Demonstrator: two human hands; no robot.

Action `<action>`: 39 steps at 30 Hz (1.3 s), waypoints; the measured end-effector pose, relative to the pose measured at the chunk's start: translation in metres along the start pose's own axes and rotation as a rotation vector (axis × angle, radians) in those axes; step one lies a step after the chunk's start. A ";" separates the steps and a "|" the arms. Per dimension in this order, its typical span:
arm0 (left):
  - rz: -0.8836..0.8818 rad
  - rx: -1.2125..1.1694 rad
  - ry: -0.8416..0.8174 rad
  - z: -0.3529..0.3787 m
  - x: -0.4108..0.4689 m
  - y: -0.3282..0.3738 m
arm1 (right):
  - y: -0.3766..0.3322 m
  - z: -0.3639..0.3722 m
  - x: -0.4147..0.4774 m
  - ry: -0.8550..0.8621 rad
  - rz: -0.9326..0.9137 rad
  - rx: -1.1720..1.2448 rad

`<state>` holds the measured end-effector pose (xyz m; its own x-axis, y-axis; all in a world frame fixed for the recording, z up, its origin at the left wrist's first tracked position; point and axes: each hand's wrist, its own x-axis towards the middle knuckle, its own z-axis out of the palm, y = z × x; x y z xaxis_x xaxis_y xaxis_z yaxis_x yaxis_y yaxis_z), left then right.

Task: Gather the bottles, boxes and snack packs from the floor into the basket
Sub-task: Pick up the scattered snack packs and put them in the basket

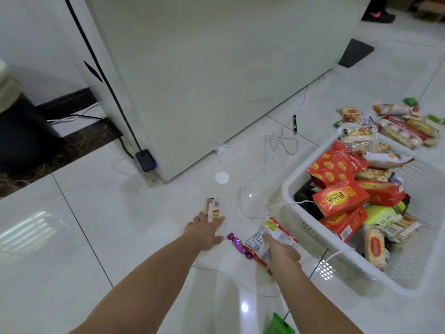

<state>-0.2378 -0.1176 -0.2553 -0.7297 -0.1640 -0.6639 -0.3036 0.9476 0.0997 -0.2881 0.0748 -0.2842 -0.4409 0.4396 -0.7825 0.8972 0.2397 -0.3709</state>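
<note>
Two hands low over the floor [115, 237] — left hand [204, 231] spread, touching the small orange pack [212, 208]; right hand [282, 252] gripping the red-and-silver pack [271, 233], just beside the heaped white basket [287, 189].

One basket [286, 189], one purple candy [239, 245], one pen [294, 124] — two loose packs at 6 o'clock: orange pack [213, 209], red-white pack [271, 231].

Glossy white tiled floor [72, 237]; pale cabinet [204, 68]
</note>
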 end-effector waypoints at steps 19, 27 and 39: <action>0.092 -0.213 0.223 -0.014 -0.002 0.021 | 0.010 -0.010 0.005 -0.144 -0.313 -0.012; 0.183 -0.293 0.549 -0.063 -0.029 0.075 | -0.020 -0.075 -0.046 -0.354 -0.879 -0.147; 0.517 -0.050 0.438 -0.135 -0.051 0.236 | -0.097 -0.291 0.011 -0.084 -0.659 0.147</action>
<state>-0.3549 0.0777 -0.0977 -0.9664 0.2005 -0.1609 0.1306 0.9220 0.3645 -0.3874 0.3078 -0.1110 -0.8987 0.1718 -0.4035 0.4381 0.3121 -0.8430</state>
